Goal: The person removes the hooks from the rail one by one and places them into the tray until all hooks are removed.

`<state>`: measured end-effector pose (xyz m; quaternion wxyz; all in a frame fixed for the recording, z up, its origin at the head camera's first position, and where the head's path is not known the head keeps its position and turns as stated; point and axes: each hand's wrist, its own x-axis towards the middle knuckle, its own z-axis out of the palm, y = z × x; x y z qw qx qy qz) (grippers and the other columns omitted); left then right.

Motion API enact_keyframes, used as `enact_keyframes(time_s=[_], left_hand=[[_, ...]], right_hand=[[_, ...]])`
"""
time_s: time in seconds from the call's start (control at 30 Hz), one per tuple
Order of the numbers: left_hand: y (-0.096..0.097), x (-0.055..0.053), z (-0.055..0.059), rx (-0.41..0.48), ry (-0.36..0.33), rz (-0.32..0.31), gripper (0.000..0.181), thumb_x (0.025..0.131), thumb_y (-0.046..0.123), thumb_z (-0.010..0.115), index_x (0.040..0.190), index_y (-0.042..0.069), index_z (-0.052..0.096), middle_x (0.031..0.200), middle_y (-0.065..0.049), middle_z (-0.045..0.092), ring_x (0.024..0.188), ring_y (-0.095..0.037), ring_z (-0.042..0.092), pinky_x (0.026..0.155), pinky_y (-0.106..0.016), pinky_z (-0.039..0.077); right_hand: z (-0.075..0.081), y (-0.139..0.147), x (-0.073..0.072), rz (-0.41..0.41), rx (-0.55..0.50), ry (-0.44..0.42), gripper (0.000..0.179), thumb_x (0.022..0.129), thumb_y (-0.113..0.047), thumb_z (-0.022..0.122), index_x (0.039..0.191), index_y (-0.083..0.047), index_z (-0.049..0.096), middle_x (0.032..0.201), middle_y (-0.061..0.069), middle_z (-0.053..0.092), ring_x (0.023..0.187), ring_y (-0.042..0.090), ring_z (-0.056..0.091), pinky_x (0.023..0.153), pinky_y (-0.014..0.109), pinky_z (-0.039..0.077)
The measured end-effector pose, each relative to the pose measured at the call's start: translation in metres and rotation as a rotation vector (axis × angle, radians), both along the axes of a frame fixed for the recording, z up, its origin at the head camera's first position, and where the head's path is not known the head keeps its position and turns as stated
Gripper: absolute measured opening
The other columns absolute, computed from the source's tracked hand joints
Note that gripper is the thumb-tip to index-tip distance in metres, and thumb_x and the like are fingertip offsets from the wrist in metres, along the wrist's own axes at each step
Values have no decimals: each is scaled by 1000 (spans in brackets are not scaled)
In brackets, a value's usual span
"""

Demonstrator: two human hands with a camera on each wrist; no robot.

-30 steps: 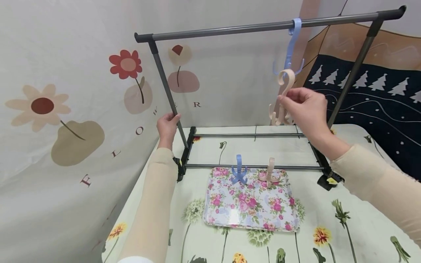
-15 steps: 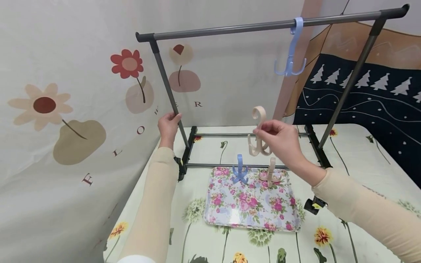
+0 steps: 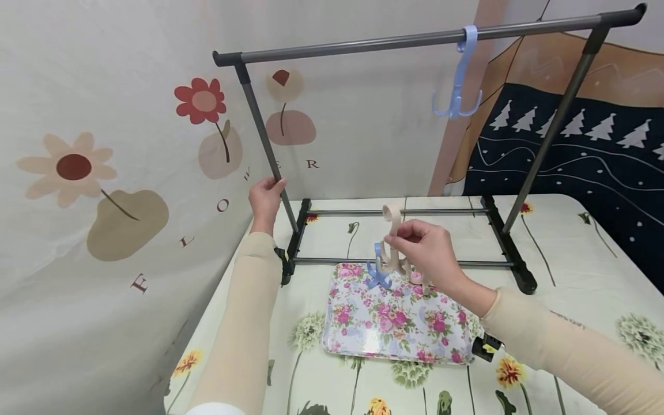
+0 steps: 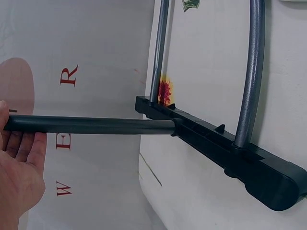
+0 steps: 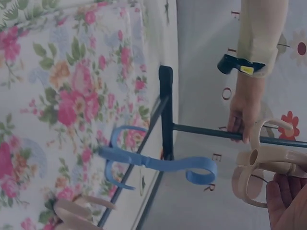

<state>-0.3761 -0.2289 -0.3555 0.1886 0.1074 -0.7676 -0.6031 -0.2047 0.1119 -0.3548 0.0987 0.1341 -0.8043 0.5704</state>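
Observation:
My left hand [image 3: 266, 203] holds the left upright post [image 4: 96, 125] of a dark metal clothes rack. In my right hand [image 3: 427, 253] a beige pronged hook [image 3: 393, 217] is pinched by its stem, curl upward, in the air over the back of a floral tray [image 3: 363, 347]. The right wrist view also shows this hook's prongs, near the right edge. A blue hook [image 3: 378, 276] lies at the tray's back edge, just behind the held one. Another beige hook [image 5: 76, 215] lies beside it, mostly hidden by my right hand in the head view.
From the rack's top bar [image 3: 353, 47] hangs a blue hook [image 3: 457, 86], right of the middle. Lower rails [image 3: 321, 261] and black feet [image 3: 510, 256] stand behind the tray on a flower-printed cloth [image 3: 570, 323]. A printed curtain [image 3: 104, 259] borders the left side.
My right hand has come down and leftward with the beige hook, from below the hanging blue hook to above the tray's back edge. My left hand keeps its hold on the post.

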Motion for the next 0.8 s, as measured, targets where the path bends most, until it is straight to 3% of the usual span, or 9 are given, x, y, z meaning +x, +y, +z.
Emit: enact_keyframes(time_s=[0.33,0.57,0.8], left_hand=[[0,1,-1,-14,0,-5,35,96,29,68,122,6,68,119,-9,68,113,-22,60,99,-38,45],[-1,1,-1,-20,3,-7,34,96,29,68,122,7,68,119,-8,68,112,-21,60,99,-38,45],[-1,0,-2,-17,-2,-11,34,96,29,68,122,7,68,119,-8,68,113,-21,60,100,-38,45]], right_hand=[[-31,-14,13,42,17,-52,10,90,-19,76,88,-10,73,86,1,74,78,16,70,67,29,57],[-52,-23,20,89,-29,-172,8,88,-18,77,90,-10,73,87,5,74,79,21,70,66,33,57],[-74,-32,27,42,76,-141,9,83,-14,81,82,-15,72,78,-5,72,71,21,69,59,25,53]])
